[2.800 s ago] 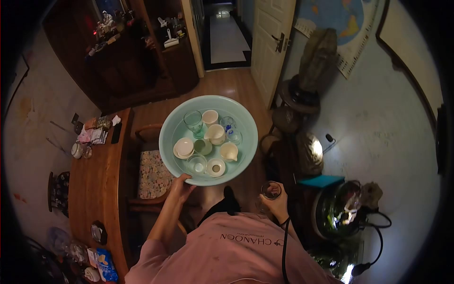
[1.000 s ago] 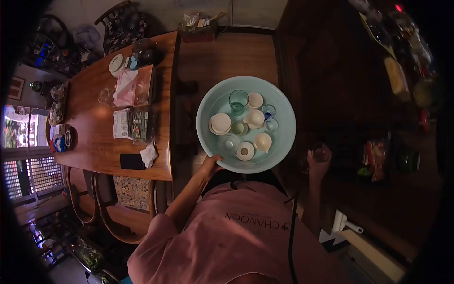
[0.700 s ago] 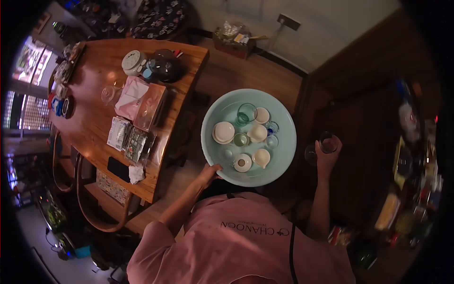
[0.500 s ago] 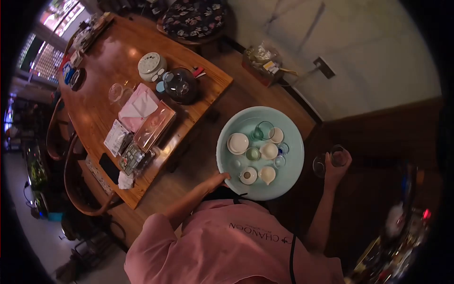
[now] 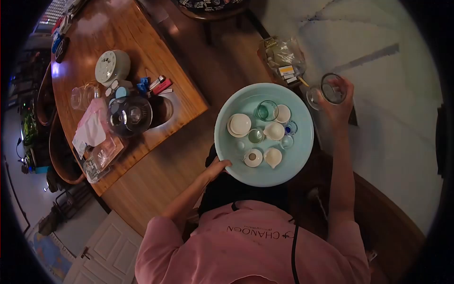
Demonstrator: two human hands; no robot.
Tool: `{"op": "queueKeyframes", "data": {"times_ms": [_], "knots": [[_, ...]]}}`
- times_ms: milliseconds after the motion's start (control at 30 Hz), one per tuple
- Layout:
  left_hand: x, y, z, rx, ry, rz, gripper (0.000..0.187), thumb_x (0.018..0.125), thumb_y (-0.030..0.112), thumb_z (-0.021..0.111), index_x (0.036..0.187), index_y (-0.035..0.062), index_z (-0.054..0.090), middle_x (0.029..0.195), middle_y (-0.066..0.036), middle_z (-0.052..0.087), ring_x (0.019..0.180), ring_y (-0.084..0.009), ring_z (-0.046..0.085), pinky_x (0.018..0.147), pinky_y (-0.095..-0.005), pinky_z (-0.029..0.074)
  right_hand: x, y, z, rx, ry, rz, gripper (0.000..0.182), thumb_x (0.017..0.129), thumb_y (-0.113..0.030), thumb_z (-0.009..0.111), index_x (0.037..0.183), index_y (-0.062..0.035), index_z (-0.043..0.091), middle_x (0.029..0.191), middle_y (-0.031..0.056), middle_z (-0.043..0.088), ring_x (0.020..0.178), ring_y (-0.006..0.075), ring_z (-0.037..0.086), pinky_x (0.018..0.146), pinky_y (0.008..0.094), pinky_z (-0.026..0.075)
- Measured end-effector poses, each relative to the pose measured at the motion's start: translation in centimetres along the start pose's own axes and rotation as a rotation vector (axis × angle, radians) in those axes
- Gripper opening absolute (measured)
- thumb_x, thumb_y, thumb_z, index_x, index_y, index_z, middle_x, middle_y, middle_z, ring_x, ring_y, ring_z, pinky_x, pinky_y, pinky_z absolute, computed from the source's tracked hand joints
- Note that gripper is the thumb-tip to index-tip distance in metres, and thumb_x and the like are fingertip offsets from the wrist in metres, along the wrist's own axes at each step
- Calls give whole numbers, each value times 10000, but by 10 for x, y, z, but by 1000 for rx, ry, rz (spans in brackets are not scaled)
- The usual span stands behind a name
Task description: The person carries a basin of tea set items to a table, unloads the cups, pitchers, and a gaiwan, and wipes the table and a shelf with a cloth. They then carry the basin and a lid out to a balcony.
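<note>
A round pale-green basin [image 5: 222, 152] is in front of my body, its near left rim gripped by my left hand [image 5: 218, 169], with the thumb over the edge. White cups and dishes [image 5: 240, 124], a green-tinted glass [image 5: 267, 110] and small glass cups lie inside it. Right of the basin, my raised right hand [image 5: 338, 102] is closed around clear glassware [image 5: 333, 88]. Another clear rounded glass part [image 5: 313, 98] shows beside its fingers; whether the two are joined I cannot tell.
At left, a wooden table [image 5: 165, 71] bears a dark glass pot [image 5: 130, 116], a round white container [image 5: 112, 66], lighters and pink packaging. A box with bags [image 5: 283, 59] stands by the wall. A stool [image 5: 213, 12] is at the top.
My right hand has risen with the glassware, from beside the basin toward the wall. The view has shifted, so the table sits further left. My left hand still grips the basin.
</note>
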State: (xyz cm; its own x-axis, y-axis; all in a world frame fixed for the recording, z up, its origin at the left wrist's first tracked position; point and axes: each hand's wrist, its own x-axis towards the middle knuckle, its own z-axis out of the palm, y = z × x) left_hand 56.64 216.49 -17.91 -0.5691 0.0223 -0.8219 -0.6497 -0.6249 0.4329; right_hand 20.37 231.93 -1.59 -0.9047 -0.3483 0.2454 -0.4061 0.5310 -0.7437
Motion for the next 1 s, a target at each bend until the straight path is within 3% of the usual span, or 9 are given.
{"op": "queueKeyframes", "data": {"times_ms": [67,133,267,333,467,600,867,933,1000], "knots": [[37,-23,1,-22,59,-29,514,743,151,567,1213,-25,454,1062,-128,573,959,-231,561,809,-325,478,37,42,41,145,-98,-108,615,648,-89,794,1154,-52,446,1009,77,598,954,180,573,861,306,446],[67,-33,5,-39,106,-49,517,741,152,576,1211,-26,459,1076,-124,573,976,-228,551,849,-319,455,76,63,83,88,-190,-258,621,642,-107,803,1150,-50,450,1004,79,611,950,177,582,852,318,466],[118,-23,8,-9,207,-25,520,749,165,590,1216,-24,461,1106,-117,567,1015,-227,531,914,-311,406,136,108,195,265,-315,-321,639,629,-131,812,1150,-48,451,1002,78,622,951,184,593,841,327,481],[140,-8,0,7,236,-47,517,754,168,591,1217,-22,464,1113,-117,564,1023,-226,529,919,-311,402,156,128,256,262,-362,-498,633,607,-175,815,1123,-43,473,1012,86,610,947,214,597,825,330,488],[185,-4,-35,26,236,-59,513,770,181,592,1221,-28,464,1110,-110,561,1028,-219,519,916,-301,395,156,169,386,304,-417,-570,629,599,-193,811,1111,-38,481,1016,92,604,947,229,593,827,338,486],[222,-3,-54,-21,297,-68,542,775,198,602,1238,-35,446,1127,-117,547,1043,-211,503,926,-300,389,144,165,521,373,-530,-682,625,587,-217,807,1094,-32,492,1021,100,596,947,248,588,830,348,484],[275,-7,-89,-121,432,-61,600,768,191,626,1274,-36,398,1162,-134,524,1072,-223,484,960,-310,362,84,167,696,476,-626,-739,627,575,-224,784,1112,-60,506,1019,153,573,983,319,554,858,394,466],[282,-12,-97,-127,461,-84,610,763,192,634,1276,-36,394,1162,-133,524,1078,-226,480,964,-313,357,68,163,720,527,-797,-689,676,569,-217,782,1158,-81,479,1068,170,548,1002,344,547,859,401,468],[293,-14,-124,-130,384,-38,639,758,203,645,1289,-32,379,1170,-137,517,1086,-228,473,970,-317,351,61,158,751,495,-787,-701,704,565,-215,783,1177,-84,461,1100,174,533,1011,349,544,858,404,469]]}}
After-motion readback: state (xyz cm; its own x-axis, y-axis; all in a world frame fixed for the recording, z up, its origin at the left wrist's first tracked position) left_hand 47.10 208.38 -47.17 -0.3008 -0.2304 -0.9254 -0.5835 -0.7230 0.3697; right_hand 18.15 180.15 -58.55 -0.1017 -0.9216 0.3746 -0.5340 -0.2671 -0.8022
